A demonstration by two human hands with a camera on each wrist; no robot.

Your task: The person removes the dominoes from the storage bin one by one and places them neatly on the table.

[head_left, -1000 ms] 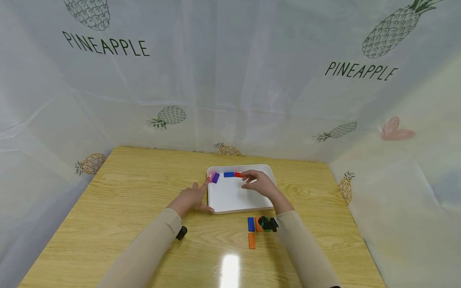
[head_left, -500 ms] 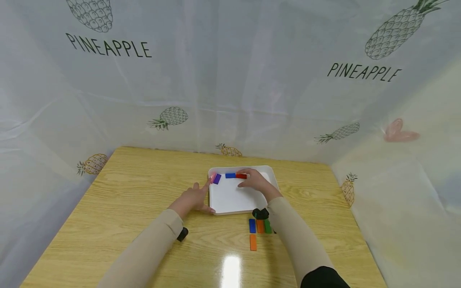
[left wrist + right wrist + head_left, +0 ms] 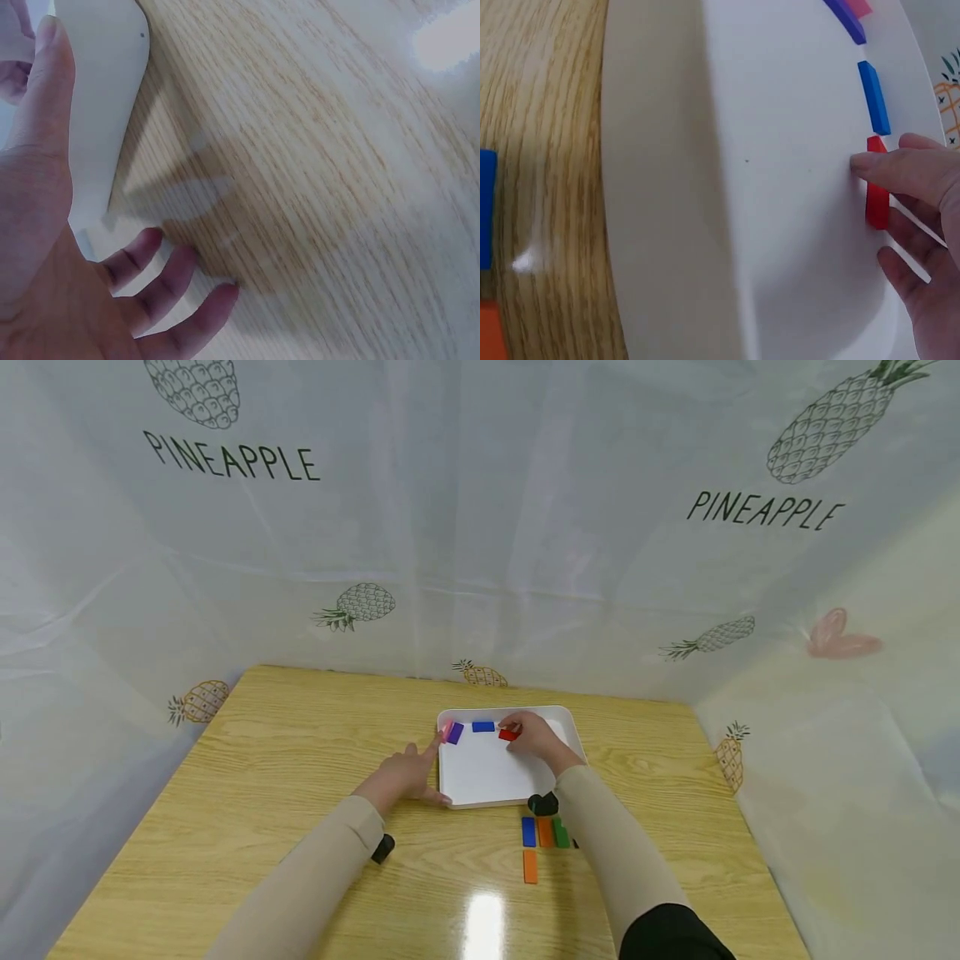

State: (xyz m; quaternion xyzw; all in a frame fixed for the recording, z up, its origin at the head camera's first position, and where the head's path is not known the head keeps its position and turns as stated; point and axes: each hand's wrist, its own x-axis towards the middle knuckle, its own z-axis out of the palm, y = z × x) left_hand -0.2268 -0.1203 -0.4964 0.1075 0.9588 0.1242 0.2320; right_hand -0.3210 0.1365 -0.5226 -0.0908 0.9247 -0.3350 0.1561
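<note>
My right hand (image 3: 534, 739) pinches a red block (image 3: 877, 184) between thumb and fingers inside the white tray (image 3: 487, 781). Beside the red block's far end, a blue block (image 3: 874, 97) lies along the tray's back side. Further left, a purple block (image 3: 455, 733) lies slanted against a pink block (image 3: 447, 727) in the back left corner. My left hand (image 3: 405, 774) is spread at the tray's left side, its index finger up by the pink block and its thumb at the front left corner. In the left wrist view, its other fingers hang loosely over the wood.
In front of the tray, on the wooden table (image 3: 315, 727), lie a blue block (image 3: 528, 832), an orange block (image 3: 546, 832) and a green block (image 3: 561, 833) in a row. Another orange block (image 3: 530, 867) sits nearer. A patterned cloth (image 3: 480, 527) rises behind the table.
My right hand has closed on the red block and pulled it slightly away from the blue one, toward me, so it sits lower and apart. The left hand has stayed at the tray's left side.
</note>
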